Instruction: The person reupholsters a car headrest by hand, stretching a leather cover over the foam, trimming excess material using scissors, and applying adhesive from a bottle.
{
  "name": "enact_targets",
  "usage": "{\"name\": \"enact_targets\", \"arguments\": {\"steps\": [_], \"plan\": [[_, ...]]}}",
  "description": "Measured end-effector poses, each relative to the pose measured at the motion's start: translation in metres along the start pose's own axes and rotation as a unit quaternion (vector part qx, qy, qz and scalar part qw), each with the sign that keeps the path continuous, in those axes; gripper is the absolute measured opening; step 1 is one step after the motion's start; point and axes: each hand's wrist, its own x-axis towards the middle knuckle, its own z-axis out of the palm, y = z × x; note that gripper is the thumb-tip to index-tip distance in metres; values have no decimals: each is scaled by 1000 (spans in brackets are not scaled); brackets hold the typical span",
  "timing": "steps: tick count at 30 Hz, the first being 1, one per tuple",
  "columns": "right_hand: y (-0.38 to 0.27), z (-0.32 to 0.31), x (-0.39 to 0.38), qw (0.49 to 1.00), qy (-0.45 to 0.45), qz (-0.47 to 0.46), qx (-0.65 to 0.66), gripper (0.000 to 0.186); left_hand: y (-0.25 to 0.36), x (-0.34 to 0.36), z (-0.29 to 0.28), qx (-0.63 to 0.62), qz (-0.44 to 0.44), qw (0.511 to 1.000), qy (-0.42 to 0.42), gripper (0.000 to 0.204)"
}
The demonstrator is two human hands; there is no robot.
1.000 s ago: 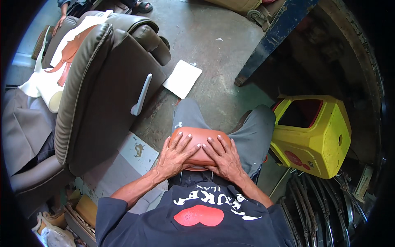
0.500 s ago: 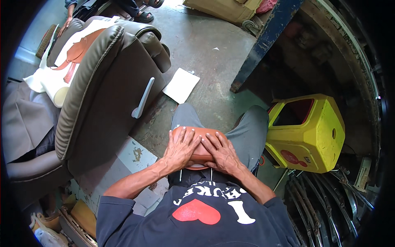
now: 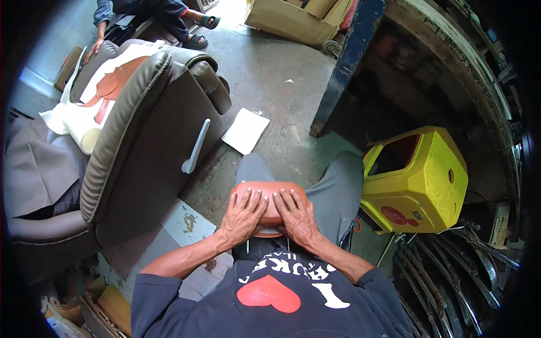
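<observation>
A padded, rust-brown leather headrest (image 3: 271, 191) rests in my lap between my thighs. Two thin metal rods stick out of its near side toward my shirt. On its left part lies my left hand (image 3: 244, 215), fingers stretched flat over the cover. My right hand (image 3: 297, 217) lies the same way on the right part, fingertips pointing away from me. A strip of brown cover shows between the two hands. The thumbs and the headrest's underside are mostly hidden.
A dark leather recliner (image 3: 152, 152) with a lever stands at left, white padding and brown leather pieces on it. A white sheet (image 3: 246, 130) lies on the floor ahead. At right are a yellow plastic stool (image 3: 437, 180) and metal frames (image 3: 434, 281). Another person sits at far left.
Both hands have shifted on the headrest; the fingers now point straighter ahead and the hands sit slightly farther apart. The view has tilted a little.
</observation>
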Motion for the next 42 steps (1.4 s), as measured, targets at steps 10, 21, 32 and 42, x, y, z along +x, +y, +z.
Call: {"name": "enact_targets", "arguments": {"steps": [10,21,32,42], "plan": [[7,-17,-1,992,88,-66,66,82,-25,4,-2,-124,-39,991,-31,95],[-2,10,-12,986,61,-25,152,67,-40,37,-35,-183,3,965,-186,103],[13,14,-9,987,117,-28,104,75,-7,25,6,15,8,999,-30,76],[22,36,1,642,-40,224,733,101,-38,-2,9,-196,-89,975,60,119]]}}
